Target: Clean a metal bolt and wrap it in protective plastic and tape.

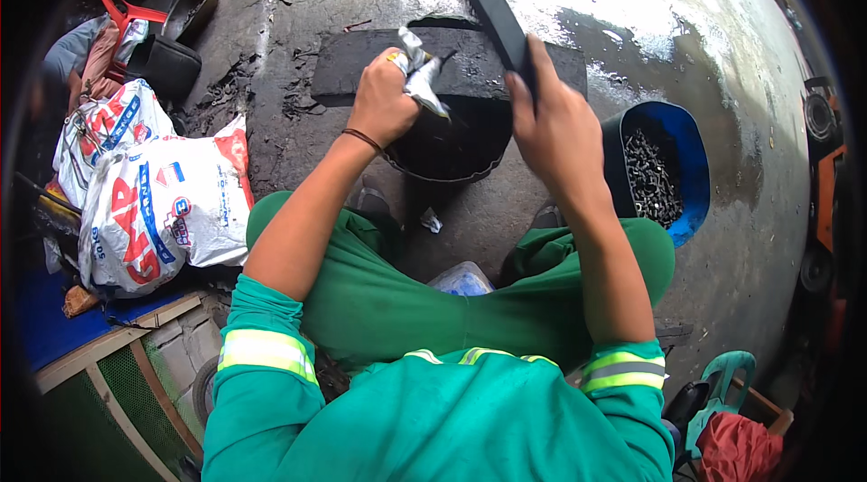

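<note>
My left hand (pixel 386 99) is closed around a crumpled white wrapper or rag (pixel 425 81), slightly blurred, with a thin dark tip sticking out by it. In my right hand (pixel 562 126) is a long black bar-shaped block (pixel 498 18), its far end tilted up and to the left. Both hands are above a dark flat board (pixel 467 65) that lies across a round black tub (pixel 450 177). The tub's inside is too dark to make out.
Right of my knee, a blue-lined container (pixel 694 170) holds many small metal pieces (pixel 653 180). White printed sacks (pixel 162 211) bulge on the left, near a black bin (pixel 162 65) and a person's arm (pixel 95 65). A green plastic chair (pixel 728 373) stands behind right.
</note>
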Demonstrator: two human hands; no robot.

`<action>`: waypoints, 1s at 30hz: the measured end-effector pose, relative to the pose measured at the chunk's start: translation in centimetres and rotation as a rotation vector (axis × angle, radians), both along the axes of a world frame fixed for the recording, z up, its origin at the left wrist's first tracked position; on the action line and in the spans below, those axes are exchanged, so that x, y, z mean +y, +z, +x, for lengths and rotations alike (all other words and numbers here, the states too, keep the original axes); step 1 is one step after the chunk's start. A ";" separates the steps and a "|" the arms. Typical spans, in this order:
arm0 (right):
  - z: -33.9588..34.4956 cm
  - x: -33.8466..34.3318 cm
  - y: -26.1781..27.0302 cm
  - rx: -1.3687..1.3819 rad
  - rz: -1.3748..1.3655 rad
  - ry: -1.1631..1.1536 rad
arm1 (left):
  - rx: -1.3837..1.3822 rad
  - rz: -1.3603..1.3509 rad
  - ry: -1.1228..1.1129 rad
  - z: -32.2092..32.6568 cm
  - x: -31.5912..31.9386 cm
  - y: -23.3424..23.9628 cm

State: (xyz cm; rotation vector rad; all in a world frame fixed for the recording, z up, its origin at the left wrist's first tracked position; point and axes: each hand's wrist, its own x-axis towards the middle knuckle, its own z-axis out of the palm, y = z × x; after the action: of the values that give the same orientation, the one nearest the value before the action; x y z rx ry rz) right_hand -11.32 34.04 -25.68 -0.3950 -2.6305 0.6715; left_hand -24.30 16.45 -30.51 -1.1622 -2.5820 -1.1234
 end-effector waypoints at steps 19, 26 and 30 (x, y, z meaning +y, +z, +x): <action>-3.2 2.5 -0.7 -0.139 0.164 -0.043 | -0.336 -0.005 -0.252 1.8 1.4 1.9; 2.9 1.4 0.6 -0.029 -0.047 -0.010 | -0.755 0.256 -0.132 -0.2 -0.6 1.1; 3.4 -0.8 1.6 -0.031 -0.042 0.093 | -0.875 0.300 -0.241 0.2 -0.7 1.0</action>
State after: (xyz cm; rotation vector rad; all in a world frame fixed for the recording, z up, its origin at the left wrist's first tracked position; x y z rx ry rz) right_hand -7.89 33.28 -24.11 -0.2988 -2.6811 0.7574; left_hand -24.12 15.78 -29.50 -1.0807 -2.6564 -2.4232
